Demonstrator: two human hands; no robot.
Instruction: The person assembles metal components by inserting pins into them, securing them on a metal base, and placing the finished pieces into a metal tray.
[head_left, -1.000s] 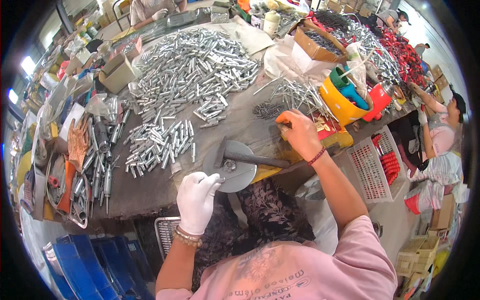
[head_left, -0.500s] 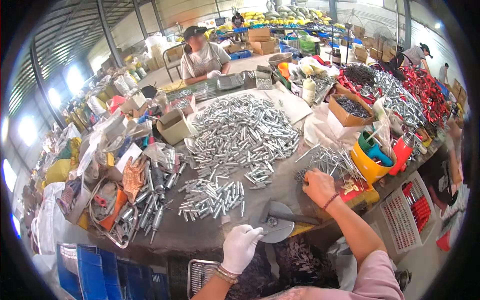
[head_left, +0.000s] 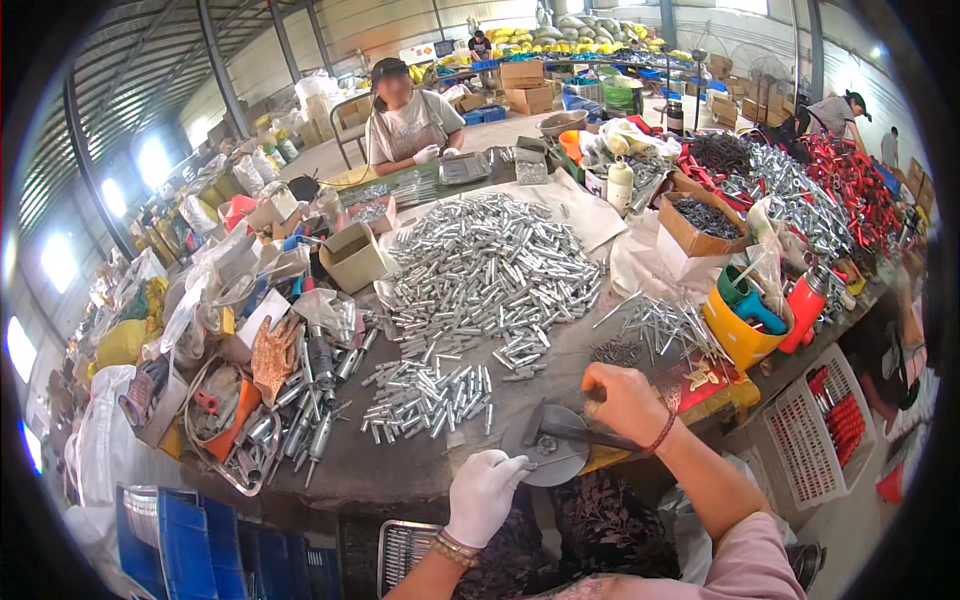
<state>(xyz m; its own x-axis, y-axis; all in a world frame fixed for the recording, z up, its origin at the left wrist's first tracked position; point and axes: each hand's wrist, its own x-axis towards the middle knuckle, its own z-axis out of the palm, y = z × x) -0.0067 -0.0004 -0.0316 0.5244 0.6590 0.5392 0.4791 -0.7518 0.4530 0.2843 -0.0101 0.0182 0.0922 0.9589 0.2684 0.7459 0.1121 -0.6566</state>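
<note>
My left hand (head_left: 485,497), in a white glove, pinches a thin metal rod (head_left: 548,462) at the near side of a round grey metal disc (head_left: 568,473). The rod's far end lies over the disc. A hammer (head_left: 592,436) rests across the disc, its dark handle pointing right under my right wrist. Above the handle, my bare right hand (head_left: 628,403) has its fingers curled together; whatever they hold is too small to make out. Just beyond it sits a small pile of dark little parts (head_left: 615,352), with loose thin rods (head_left: 672,326) beside that.
A large heap of silver metal pins (head_left: 490,270) covers the table's middle, with a smaller pile (head_left: 428,396) nearer. An orange-yellow container (head_left: 738,325) and red bottle (head_left: 804,303) stand right. Blue bins (head_left: 185,545) sit lower left. A person (head_left: 408,130) sits opposite.
My right hand has drawn back from the dark little parts toward the hammer and disc, fingers curled. My left hand still pinches the rod, almost unmoved. The view has shifted slightly.
</note>
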